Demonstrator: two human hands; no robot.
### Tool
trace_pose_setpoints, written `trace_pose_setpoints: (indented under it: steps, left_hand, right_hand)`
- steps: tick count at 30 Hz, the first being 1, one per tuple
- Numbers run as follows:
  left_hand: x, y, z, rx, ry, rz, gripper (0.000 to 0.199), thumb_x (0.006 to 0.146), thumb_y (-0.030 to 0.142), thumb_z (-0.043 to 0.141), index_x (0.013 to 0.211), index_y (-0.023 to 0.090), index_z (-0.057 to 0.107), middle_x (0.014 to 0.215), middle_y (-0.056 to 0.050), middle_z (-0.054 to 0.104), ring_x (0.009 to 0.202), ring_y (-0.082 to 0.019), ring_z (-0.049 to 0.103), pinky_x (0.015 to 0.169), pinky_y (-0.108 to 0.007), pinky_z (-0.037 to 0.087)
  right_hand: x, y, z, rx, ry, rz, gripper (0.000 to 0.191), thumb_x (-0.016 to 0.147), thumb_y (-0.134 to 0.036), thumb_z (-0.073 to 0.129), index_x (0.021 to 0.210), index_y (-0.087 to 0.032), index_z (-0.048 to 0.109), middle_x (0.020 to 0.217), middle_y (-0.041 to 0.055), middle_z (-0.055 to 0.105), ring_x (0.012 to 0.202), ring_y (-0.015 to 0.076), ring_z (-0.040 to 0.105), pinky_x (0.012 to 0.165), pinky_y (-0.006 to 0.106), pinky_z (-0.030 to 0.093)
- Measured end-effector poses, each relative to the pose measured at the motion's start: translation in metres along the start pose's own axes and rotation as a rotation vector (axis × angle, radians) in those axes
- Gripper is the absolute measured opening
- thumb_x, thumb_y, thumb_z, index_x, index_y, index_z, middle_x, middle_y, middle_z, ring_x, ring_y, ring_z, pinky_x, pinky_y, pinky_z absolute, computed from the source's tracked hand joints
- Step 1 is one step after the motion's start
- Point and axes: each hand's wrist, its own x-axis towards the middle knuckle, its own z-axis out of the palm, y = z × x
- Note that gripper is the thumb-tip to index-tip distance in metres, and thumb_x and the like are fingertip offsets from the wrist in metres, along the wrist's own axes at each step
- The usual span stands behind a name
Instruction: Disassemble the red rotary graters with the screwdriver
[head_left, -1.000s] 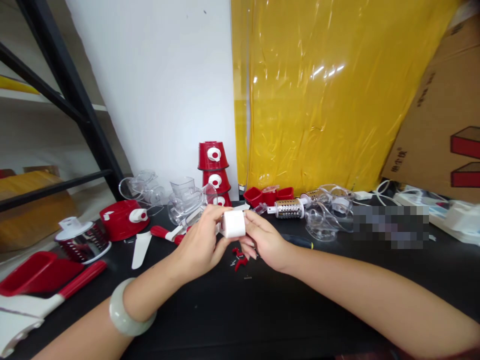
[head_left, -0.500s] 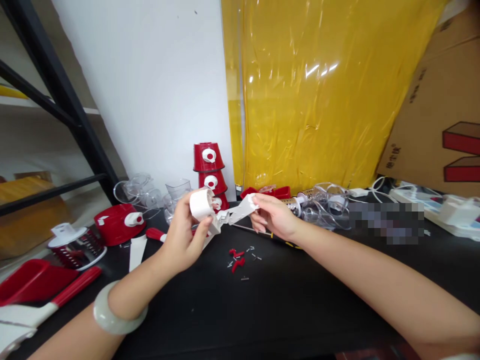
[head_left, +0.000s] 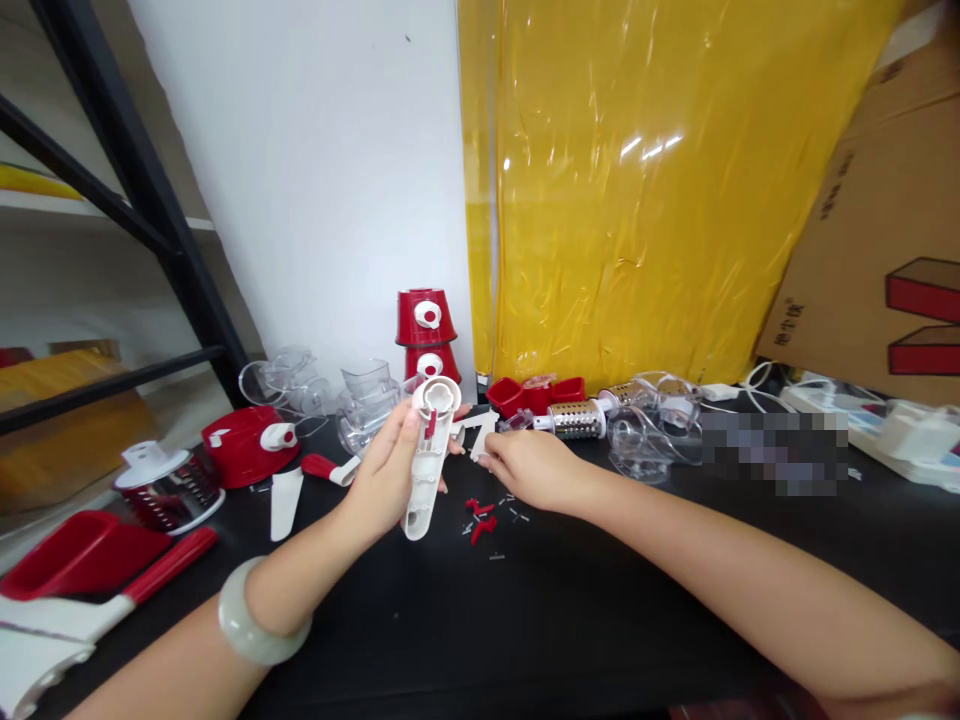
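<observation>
My left hand (head_left: 390, 465) grips a long white plastic part (head_left: 426, 480) with a round ring at its upper end and a small red piece inside it. The part is tilted nearly upright, its hollow ribbed side showing. To the right, my right hand (head_left: 525, 465) pinches a flat white piece (head_left: 484, 436) by its lower edge. Small red pieces (head_left: 484, 528) and several metal pins (head_left: 517, 515) lie on the black table below the hands.
Stacked red housings (head_left: 426, 318) stand at the back. Clear plastic parts (head_left: 367, 400), a red housing (head_left: 247, 447) and a grater drum (head_left: 166, 490) are on the left. Metal drums (head_left: 576, 420), clear parts (head_left: 641, 440) and a power strip (head_left: 900, 430) lie right.
The long white part has turned in my left hand, so its hollow side now shows. My right hand has moved down and away from it with the flat white piece.
</observation>
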Motion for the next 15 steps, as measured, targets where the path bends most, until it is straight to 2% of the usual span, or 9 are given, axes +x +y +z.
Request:
trace_pose_setpoints:
  steps: [4,8,12,15]
  left_hand:
    - [0.0,0.004,-0.001,-0.021,0.039,-0.037,0.05,0.09,0.06,0.048,0.117,0.018,0.051,0.092,-0.008,0.073,0.044,-0.011,0.057,0.037,-0.025,0.047]
    - [0.001,0.007,-0.006,-0.069,0.084,-0.012,0.049,0.089,0.06,0.049,0.117,0.02,0.05,0.074,-0.001,0.071,0.039,-0.012,0.054,0.036,-0.025,0.045]
    - [0.002,0.007,-0.008,-0.102,0.102,-0.007,0.05,0.087,0.06,0.052,0.119,0.022,0.05,0.074,0.0,0.07,0.037,-0.012,0.054,0.034,-0.026,0.044]
    - [0.002,0.006,-0.008,-0.111,0.108,-0.029,0.049,0.086,0.06,0.053,0.117,0.021,0.052,0.071,0.001,0.069,0.036,-0.012,0.053,0.032,-0.025,0.043]
  right_hand:
    - [0.008,-0.012,0.001,-0.093,-0.05,-0.073,0.029,0.096,-0.036,0.046,0.09,-0.015,0.066,0.087,0.0127,0.072,0.08,0.0245,0.069,0.068,0.031,0.046]
    - [0.017,-0.03,0.007,-0.158,-0.055,-0.166,0.024,0.092,-0.031,0.054,0.089,-0.013,0.069,0.089,0.0149,0.073,0.083,0.0272,0.07,0.07,0.033,0.049]
    - [0.026,-0.052,0.023,-0.161,-0.062,-0.189,0.019,0.09,-0.026,0.057,0.085,-0.013,0.07,0.086,0.0156,0.074,0.079,0.028,0.07,0.069,0.037,0.05]
    - [0.03,-0.062,0.031,-0.134,-0.07,-0.224,0.019,0.09,-0.024,0.056,0.091,-0.012,0.07,0.084,0.0154,0.073,0.078,0.0289,0.07,0.065,0.036,0.05]
